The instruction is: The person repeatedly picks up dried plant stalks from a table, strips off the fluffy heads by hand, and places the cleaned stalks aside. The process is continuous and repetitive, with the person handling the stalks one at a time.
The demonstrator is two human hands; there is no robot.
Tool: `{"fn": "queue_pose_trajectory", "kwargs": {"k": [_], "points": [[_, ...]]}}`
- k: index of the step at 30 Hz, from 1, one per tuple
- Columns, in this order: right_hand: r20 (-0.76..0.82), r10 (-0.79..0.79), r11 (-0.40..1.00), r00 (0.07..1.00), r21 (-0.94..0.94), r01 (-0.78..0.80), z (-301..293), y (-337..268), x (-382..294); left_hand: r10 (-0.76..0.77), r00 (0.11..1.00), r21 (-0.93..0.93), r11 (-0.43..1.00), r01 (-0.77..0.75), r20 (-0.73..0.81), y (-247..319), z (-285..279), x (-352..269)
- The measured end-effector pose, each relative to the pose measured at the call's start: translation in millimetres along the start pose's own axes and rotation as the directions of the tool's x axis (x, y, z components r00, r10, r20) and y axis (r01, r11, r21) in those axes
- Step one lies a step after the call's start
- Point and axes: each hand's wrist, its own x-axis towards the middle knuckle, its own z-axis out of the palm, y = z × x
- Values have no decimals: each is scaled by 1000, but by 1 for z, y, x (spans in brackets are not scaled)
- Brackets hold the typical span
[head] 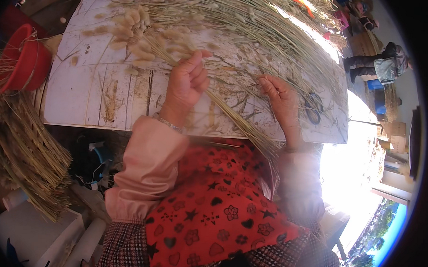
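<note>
My left hand is closed around a bunch of dried bunny-tail grass; its fluffy heads spread to the upper left and its stems slant down to the right over the table's near edge. My right hand is raised over the table to the right of the bunch, thumb and fingertips pinched together; whether a thin stem is between them cannot be told. A pair of dark-handled scissors lies just right of that hand. Across the far side of the white wooden table spreads a large pile of long-stemmed dried grass.
A red plastic bucket stands at the left, above a big bundle of dried stems. Below it is a white box. Loose stem scraps litter the table. At the far right a person stands near cardboard boxes.
</note>
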Motion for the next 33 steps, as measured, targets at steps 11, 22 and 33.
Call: {"fn": "queue_pose_trajectory", "kwargs": {"k": [11, 22, 33], "points": [[121, -519, 723, 846, -467, 510, 16, -19, 73, -39, 998, -17, 999, 38, -48, 0, 1, 1], [-115, -564, 793, 818, -351, 497, 1, -66, 72, -27, 996, -23, 999, 25, -81, 1, 4, 1], [167, -404, 748, 900, -506, 430, 14, -71, 3, -4, 999, -61, 998, 2, -37, 0, 2, 1]]}}
